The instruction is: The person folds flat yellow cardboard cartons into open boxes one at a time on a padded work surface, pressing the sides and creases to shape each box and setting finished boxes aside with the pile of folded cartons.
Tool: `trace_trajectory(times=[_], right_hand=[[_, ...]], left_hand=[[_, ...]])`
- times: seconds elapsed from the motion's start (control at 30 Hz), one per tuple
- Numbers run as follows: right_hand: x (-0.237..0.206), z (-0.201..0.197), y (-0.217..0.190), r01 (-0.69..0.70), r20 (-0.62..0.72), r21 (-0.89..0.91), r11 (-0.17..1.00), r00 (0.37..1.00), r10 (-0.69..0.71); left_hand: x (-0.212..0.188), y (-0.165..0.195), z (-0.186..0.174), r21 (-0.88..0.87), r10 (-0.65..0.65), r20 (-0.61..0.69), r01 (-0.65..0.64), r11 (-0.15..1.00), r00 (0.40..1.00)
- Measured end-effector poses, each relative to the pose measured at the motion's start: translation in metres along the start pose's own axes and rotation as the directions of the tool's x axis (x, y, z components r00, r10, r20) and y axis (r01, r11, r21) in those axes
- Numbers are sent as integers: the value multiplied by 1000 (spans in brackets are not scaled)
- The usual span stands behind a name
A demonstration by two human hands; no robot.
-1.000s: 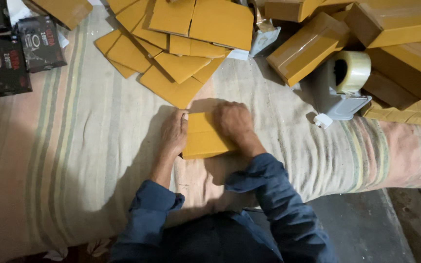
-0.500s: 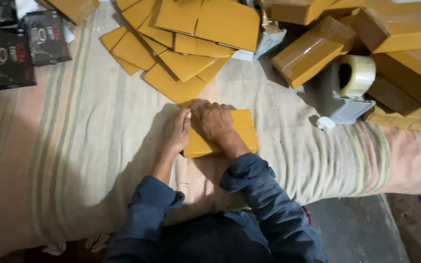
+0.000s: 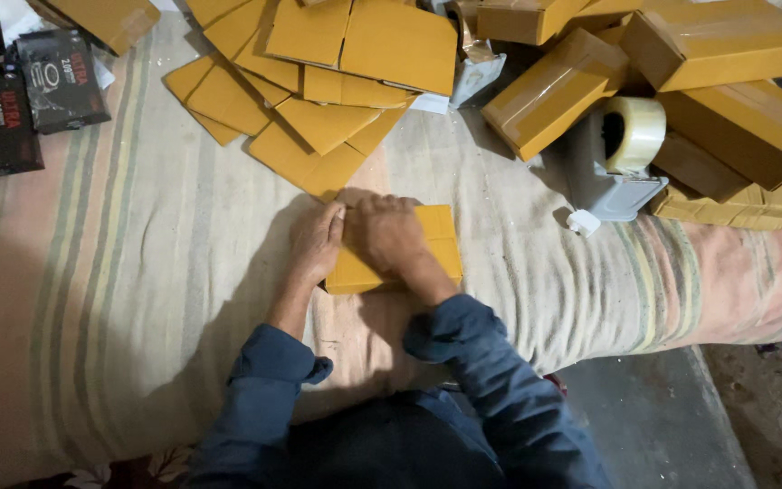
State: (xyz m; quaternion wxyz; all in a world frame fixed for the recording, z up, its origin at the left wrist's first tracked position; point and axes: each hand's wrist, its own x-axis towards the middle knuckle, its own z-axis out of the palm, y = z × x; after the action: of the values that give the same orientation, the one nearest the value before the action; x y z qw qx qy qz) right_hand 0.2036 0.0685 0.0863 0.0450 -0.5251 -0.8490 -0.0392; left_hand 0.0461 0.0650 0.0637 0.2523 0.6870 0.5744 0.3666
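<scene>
1. Work item: a flat yellow-brown cardboard blank (image 3: 432,240) lies near the centre of the striped mattress (image 3: 119,299), directly in front of the person.
2. Left hand (image 3: 317,243): rests palm down with fingers extended at the blank's 9 o'clock edge, pressing rather than gripping.
3. Right hand (image 3: 389,234): lies flat across the middle of the blank, fingers spread and pointing toward 11 o'clock, bearing down on the card; nothing is enclosed in it.
4. Progress, as judged: the blank is flat and not yet formed into a box. No tape is visible on it.
5. Done stock: closed, taped boxes (image 3: 554,91) are stacked at 1 to 2 o'clock.
6. Remaining stock: a loose pile of unfolded blanks (image 3: 319,122) sits at 12 o'clock, so a good share of work appears left.
7. Tooling: a grey tape dispenser (image 3: 617,158) with a clear roll stands at 2 o'clock, apart from both hands.
8. Other items: black packets (image 3: 56,77) lie at 10 o'clock.
9. Surroundings: the mattress cover is worn and soiled; a bare grey floor (image 3: 662,417) shows at 4 o'clock. Lighting is dim.
</scene>
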Motion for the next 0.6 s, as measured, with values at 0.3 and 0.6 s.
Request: trace_trajectory(times=[0.3, 0.6], right_hand=[[-12, 5, 45, -104, -89, 24, 994, 990, 106], [-59, -11, 40, -230, -371, 25, 973, 901, 223]], left_hand=[[-3, -5, -4, 14, 37, -9, -37, 999, 999], [-29, 45, -3, 478, 128, 14, -120, 870, 992]])
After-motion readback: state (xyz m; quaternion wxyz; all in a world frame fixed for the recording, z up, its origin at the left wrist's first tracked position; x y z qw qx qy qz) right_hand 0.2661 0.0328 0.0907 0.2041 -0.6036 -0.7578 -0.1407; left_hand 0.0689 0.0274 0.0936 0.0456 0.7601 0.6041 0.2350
